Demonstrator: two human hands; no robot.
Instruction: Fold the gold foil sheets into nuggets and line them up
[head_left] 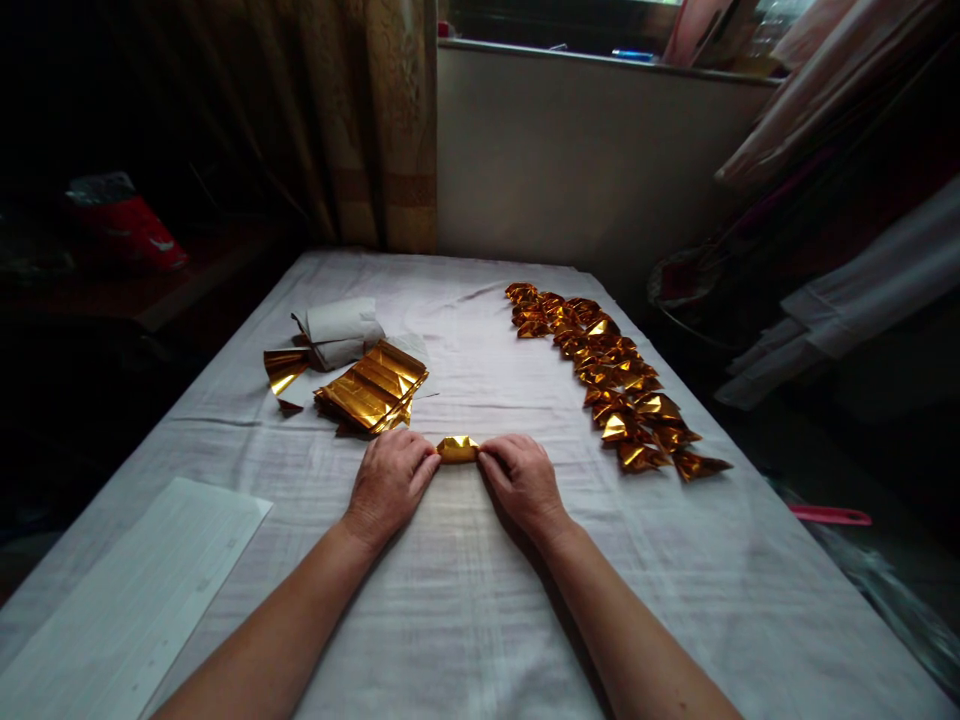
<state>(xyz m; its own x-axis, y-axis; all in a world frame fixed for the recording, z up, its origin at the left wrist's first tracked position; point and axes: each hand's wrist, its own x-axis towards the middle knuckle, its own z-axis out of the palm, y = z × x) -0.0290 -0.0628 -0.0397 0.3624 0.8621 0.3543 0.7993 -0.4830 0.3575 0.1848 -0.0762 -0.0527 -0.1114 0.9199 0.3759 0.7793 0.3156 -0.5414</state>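
A small folded piece of gold foil paper (457, 451) lies across the middle of the cloth, its top face catching the light. My left hand (391, 482) pinches its left end between thumb and fingers. At the right end, my right hand (523, 482) grips it the same way. Just beyond my left hand sits a stack of gold foil sheets (373, 388), creased and slightly fanned. Over to the right, several finished-looking folded gold foil pieces (600, 360) form a long band of rows running toward the far edge.
A white cloth (480, 600) covers the table. White crumpled paper (341, 328) and a curled gold scrap (283, 370) lie behind the stack. A lined paper sheet (142, 590) rests at front left. Hanging clothes (862, 270) and a pink handle (831, 515) are off the right edge.
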